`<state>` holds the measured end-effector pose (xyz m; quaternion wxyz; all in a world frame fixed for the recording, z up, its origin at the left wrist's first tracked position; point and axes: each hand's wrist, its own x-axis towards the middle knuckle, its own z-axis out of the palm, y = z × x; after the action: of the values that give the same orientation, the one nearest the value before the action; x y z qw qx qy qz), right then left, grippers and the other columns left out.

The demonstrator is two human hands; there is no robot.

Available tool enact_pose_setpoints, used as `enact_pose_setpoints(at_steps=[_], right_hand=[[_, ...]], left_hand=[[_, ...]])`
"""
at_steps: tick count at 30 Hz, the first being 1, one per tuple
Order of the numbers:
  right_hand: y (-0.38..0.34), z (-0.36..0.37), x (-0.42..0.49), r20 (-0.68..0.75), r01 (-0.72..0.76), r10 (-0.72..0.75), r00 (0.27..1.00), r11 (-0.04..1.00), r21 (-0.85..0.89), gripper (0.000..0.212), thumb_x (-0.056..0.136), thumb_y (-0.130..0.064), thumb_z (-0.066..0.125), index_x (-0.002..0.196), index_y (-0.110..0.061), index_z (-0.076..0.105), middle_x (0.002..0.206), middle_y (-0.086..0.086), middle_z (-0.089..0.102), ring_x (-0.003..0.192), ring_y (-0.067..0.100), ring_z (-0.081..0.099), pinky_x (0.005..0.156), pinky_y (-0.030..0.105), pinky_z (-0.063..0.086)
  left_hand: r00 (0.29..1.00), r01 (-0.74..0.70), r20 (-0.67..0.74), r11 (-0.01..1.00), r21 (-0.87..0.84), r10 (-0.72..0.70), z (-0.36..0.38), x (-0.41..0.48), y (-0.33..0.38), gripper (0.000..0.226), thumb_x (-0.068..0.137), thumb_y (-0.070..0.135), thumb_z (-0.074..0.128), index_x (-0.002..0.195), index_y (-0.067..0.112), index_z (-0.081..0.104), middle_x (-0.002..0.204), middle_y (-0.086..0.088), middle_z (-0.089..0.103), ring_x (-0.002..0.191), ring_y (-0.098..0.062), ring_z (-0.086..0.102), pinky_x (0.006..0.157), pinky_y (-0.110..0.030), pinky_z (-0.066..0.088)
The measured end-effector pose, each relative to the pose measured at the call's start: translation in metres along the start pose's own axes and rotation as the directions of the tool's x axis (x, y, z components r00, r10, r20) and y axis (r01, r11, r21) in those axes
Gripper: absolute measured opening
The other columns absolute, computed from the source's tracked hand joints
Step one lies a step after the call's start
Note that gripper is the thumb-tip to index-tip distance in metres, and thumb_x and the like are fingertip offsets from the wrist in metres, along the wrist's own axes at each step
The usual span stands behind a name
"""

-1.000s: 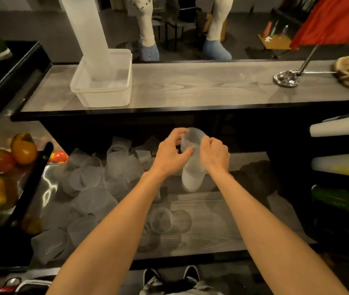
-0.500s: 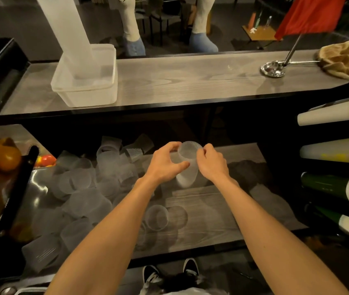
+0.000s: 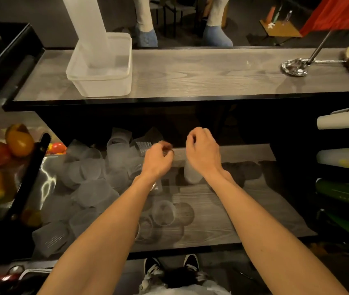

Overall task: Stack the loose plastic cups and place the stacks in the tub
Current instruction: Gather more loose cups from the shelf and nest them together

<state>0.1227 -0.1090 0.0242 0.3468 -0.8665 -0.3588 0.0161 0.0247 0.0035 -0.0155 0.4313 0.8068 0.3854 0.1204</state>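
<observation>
The right hand (image 3: 203, 152) and left hand (image 3: 158, 159) hover empty, fingers loosely curled, above the lower surface (image 3: 222, 209). A short cup stack (image 3: 191, 174) stands upright just under the right wrist. To the left lie heaped loose cups (image 3: 88, 167). Judged light, thin-walled and easily crushed, they call for a gentle hold around the ribbed side wall near the rim. They are frosted and translucent. The tub (image 3: 103, 86), far left on the upper surface (image 3: 201, 73), holds a tall stack (image 3: 86, 28).

Single head cam, wide-angle, looking fwd & down, close over lower shelf (image 3: 207, 218), counter (image 3: 190, 77) beyond
</observation>
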Motion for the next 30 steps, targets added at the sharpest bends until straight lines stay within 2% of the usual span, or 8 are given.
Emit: enact_pose_setpoints(at_steps=[4, 7, 10, 14, 20, 23, 26, 30], right_hand=[[-0.015, 0.040, -0.007, 0.352, -0.060, 0.021, 0.936, 0.993, 0.102, 0.013, 0.100, -0.019, 0.052, 0.094, -0.016, 0.064, 0.083, -0.001, 0.065, 0.076, 0.017, 0.061, 0.064, 0.032, 0.044], [-0.010, 0.071, -0.020, 0.561, -0.242, 0.169, 0.811, 0.968, 0.058, 0.016, 0.098, -0.019, 0.051, 0.106, -0.014, 0.065, 0.096, 0.006, 0.072, 0.092, 0.027, 0.069, 0.082, 0.044, 0.057], [-0.007, 0.094, -0.027, 0.652, -0.322, 0.312, 0.691, 0.941, -0.109, 0.047, 0.102, -0.026, 0.048, 0.148, -0.014, 0.045, 0.145, 0.013, 0.054, 0.133, 0.036, 0.052, 0.109, 0.047, 0.045], [-0.006, 0.117, -0.031, 0.688, -0.544, 0.438, 0.578, 0.836, -0.074, 0.044, 0.104, -0.029, 0.047, 0.144, -0.012, 0.046, 0.137, 0.014, 0.055, 0.100, 0.026, 0.063, 0.088, 0.045, 0.061], [-0.017, 0.125, -0.016, 0.547, -0.595, 0.452, 0.704, 0.797, 0.107, 0.067, 0.099, -0.052, 0.049, 0.154, -0.013, 0.040, 0.151, 0.010, 0.048, 0.134, 0.032, 0.049, 0.108, 0.044, 0.045], [-0.026, 0.121, -0.004, 0.533, -0.626, 0.414, 0.738, 0.715, 0.311, 0.057, 0.096, -0.050, 0.063, 0.141, -0.017, 0.053, 0.135, 0.004, 0.061, 0.117, 0.023, 0.058, 0.097, 0.037, 0.051], [-0.033, 0.117, 0.002, 0.520, -0.534, 0.294, 0.802, 0.743, 0.403, 0.047, 0.091, -0.034, 0.076, 0.132, -0.023, 0.057, 0.117, -0.002, 0.059, 0.093, 0.008, 0.058, 0.068, 0.021, 0.047], [-0.030, 0.124, 0.006, 0.473, -0.479, 0.258, 0.842, 0.761, 0.437, 0.022, 0.087, -0.029, 0.079, 0.102, -0.020, 0.065, 0.090, -0.003, 0.062, 0.080, 0.014, 0.059, 0.066, 0.025, 0.046]], left_hand=[[0.978, 0.208, -0.020, 0.962, 0.177, -0.208, -0.017, -0.003, -0.024, 0.009, 0.087, 0.013, 0.062, 0.081, 0.017, 0.068, 0.076, -0.001, 0.062, 0.081, -0.028, 0.064, 0.070, -0.033, 0.048], [0.939, 0.312, 0.045, 0.897, 0.313, -0.342, -0.021, -0.005, -0.047, 0.025, 0.090, 0.029, 0.061, 0.110, 0.016, 0.068, 0.098, -0.007, 0.066, 0.091, -0.030, 0.064, 0.077, -0.036, 0.051], [0.904, 0.336, 0.107, 0.844, 0.419, -0.413, -0.024, -0.007, -0.064, 0.042, 0.089, 0.041, 0.056, 0.122, 0.014, 0.062, 0.118, -0.014, 0.066, 0.107, -0.037, 0.064, 0.091, -0.043, 0.056], [0.896, 0.349, 0.122, 0.847, 0.402, -0.427, -0.021, -0.010, -0.078, 0.044, 0.092, 0.048, 0.056, 0.122, 0.016, 0.061, 0.122, -0.014, 0.064, 0.111, -0.039, 0.063, 0.091, -0.043, 0.056], [0.923, 0.373, -0.100, 0.928, -0.013, -0.372, -0.031, -0.003, -0.070, 0.018, 0.091, 0.032, 0.060, 0.108, 0.029, 0.064, 0.111, -0.004, 0.069, 0.106, -0.030, 0.066, 0.092, -0.038, 0.054], [0.923, 0.317, -0.149, 0.922, -0.222, -0.354, -0.039, 0.004, -0.057, 0.016, 0.094, 0.025, 0.059, 0.109, 0.025, 0.065, 0.102, 0.002, 0.070, 0.101, -0.021, 0.067, 0.091, -0.034, 0.053], [0.920, 0.260, -0.218, 0.924, -0.281, -0.325, -0.051, 0.007, -0.047, 0.016, 0.100, 0.023, 0.054, 0.112, 0.021, 0.064, 0.100, 0.003, 0.067, 0.100, -0.018, 0.066, 0.090, -0.037, 0.054], [0.877, 0.261, -0.322, 0.917, -0.301, -0.356, -0.062, 0.009, -0.048, 0.015, 0.099, 0.025, 0.052, 0.110, 0.022, 0.063, 0.104, 0.002, 0.068, 0.091, -0.013, 0.064, 0.083, -0.032, 0.049]])
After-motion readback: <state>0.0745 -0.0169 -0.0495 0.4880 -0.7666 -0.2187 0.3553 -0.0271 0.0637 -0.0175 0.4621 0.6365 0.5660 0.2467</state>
